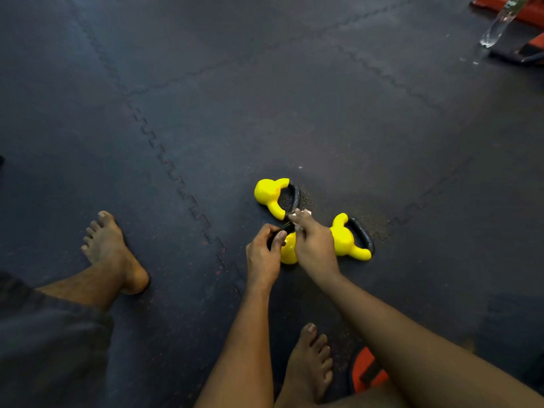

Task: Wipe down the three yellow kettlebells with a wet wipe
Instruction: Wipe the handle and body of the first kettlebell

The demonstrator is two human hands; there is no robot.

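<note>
- My left grip (263, 257) is closed round the dark handle of the near kettlebell (288, 253), thumb over the top. I judge this is to steady it and keep the handle turned up where the wipe can reach it.
- My right grip (315, 245) pinches the wipe (306, 212). A white scrap of it shows past my fingertips, and another bit shows under my knuckles by the handle.
- The wipe sits just above the near kettlebell's handle and very close to the far kettlebell (268, 192). I cannot tell whether it touches that one too.
- My two hands hide most of the near kettlebell, so only a yellow patch shows between my wrists.
- The far kettlebell lies on its side on the floor (265, 113), with its dark handle turned toward my hands.
- The right kettlebell (343, 238) also lies on its side, just beside my right wrist, with its handle pointing away.
- All three are bunched within reach. That looks deliberate, so I can go from one to the next without shifting where I sit.
- By my reading, I am working on the near one's handle. Nothing shows whether the other two have been wiped.
- A bottle (500, 22) stands well apart at the far right and has no part in this step.
</note>
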